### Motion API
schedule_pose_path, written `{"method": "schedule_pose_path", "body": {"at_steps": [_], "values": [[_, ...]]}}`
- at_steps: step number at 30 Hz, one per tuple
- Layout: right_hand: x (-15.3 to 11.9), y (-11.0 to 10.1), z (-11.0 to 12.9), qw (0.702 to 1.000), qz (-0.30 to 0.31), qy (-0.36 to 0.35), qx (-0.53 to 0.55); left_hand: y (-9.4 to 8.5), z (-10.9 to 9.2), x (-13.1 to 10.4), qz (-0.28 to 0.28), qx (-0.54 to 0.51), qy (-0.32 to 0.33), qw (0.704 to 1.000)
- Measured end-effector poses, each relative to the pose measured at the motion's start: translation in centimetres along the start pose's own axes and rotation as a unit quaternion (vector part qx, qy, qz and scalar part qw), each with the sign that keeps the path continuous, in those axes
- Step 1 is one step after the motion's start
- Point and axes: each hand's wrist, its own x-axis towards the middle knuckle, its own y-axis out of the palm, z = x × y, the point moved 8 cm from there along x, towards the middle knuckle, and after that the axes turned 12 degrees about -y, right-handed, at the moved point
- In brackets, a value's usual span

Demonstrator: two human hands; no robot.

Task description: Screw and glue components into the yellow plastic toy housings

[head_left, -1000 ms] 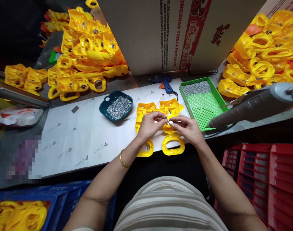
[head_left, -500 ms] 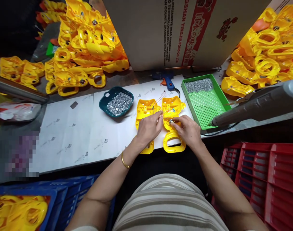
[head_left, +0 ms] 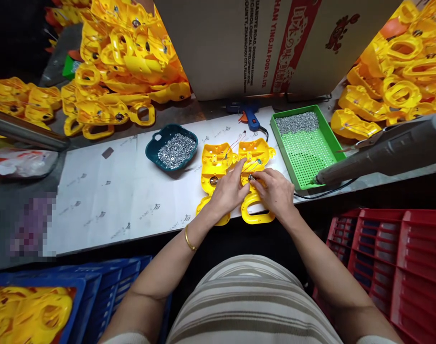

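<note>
Two yellow plastic shell halves lie side by side on the white sheet, hollow sides up: the left half (head_left: 215, 156) and the right half (head_left: 254, 148), each with a loop handle toward me. Thin wires run between them. My left hand (head_left: 229, 192) reaches over the gap, fingers stretched and thumb apart, resting by the right half's inner edge. My right hand (head_left: 278, 192) pinches a small round metal part (head_left: 251, 177) at the lower cavity of the right half. A similar round part (head_left: 213, 180) sits in the left half.
A dark teal bowl of screws (head_left: 177, 152) stands left; a green tray (head_left: 304, 148) with small metal pieces stands right. A blue glue gun (head_left: 252, 118) lies behind. A grey tool (head_left: 376, 150) reaches in from the right. Yellow shells (head_left: 114, 62) pile up before a cardboard box (head_left: 218, 52).
My left hand has moved slightly down and right, its fingers opening away from the wires. The left half's round part has come into view. My right hand stays at the round metal part.
</note>
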Motion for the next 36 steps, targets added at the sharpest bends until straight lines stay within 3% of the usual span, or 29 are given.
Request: {"method": "schedule_pose_path", "body": {"at_steps": [8,14,21,29,33,36], "values": [[0.5,0.0,-0.3,0.998,0.05,-0.03,0.006,0.8,-0.3,0.3,-0.025,-0.001,0.017,1.0],[0.1,0.2,-1.1,0.999,0.032,-0.024,0.027,0.4,-0.4,0.5,-0.031,-0.024,-0.005,0.999],[0.2,0.2,-1.2,0.999,0.044,0.004,-0.002,0.1,-0.5,1.2,0.004,-0.035,0.002,0.999],[0.7,0.6,-0.2,0.994,0.096,-0.028,-0.038,0.8,-0.8,1.6,0.02,0.022,0.004,1.0],[0.6,0.6,-0.5,0.994,0.086,-0.053,-0.044,-0.1,-0.8,1.1,0.029,0.042,0.001,0.999],[0.2,-0.3,-1.0,0.997,0.042,-0.062,-0.021,-2.0,0.1,0.4,0.017,-0.056,-0.03,0.998]]}}
